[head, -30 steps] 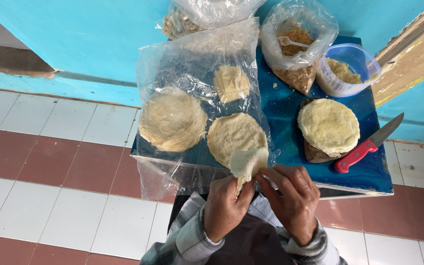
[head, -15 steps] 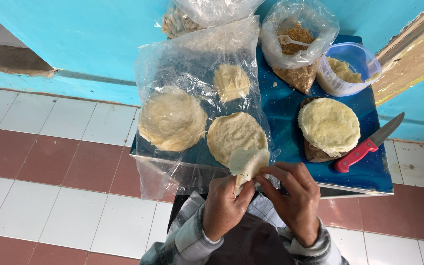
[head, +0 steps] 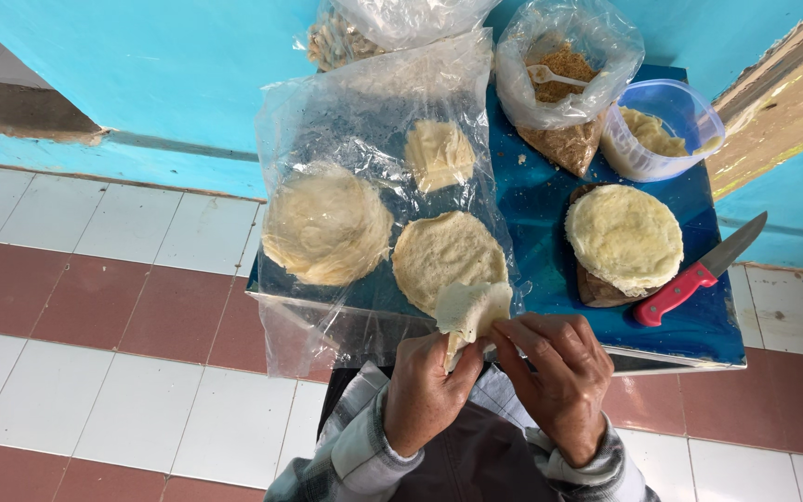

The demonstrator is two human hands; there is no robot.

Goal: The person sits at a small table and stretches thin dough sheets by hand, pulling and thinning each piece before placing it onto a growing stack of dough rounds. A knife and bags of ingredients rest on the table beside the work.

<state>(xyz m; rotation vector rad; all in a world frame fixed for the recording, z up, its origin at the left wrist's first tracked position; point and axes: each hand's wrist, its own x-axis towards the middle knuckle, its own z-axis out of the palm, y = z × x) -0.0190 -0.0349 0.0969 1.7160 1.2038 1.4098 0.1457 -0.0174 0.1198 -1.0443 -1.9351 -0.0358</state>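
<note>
A small folded piece of pale flatbread (head: 472,312) is pinched between my left hand (head: 427,390) and my right hand (head: 559,381), at the near edge of a blue table (head: 550,214). Just beyond it a round flatbread (head: 446,256) lies on a clear plastic sheet (head: 364,121). A larger stack of flatbreads (head: 325,225) sits to the left on the same sheet, and a smaller piece (head: 439,153) lies farther back.
Right of my hands lie a thick round of pale dough (head: 625,237) and a red-handled knife (head: 694,274). Behind stand a plastic tub (head: 666,130), a bag of brown crumbs with a white spoon (head: 564,84) and another bag (head: 346,37). Tiled floor (head: 95,325) surrounds the table.
Both hands have kept working the folded piece; it sits slightly more to the right and upright between the fingers. Everything on the table is as before.
</note>
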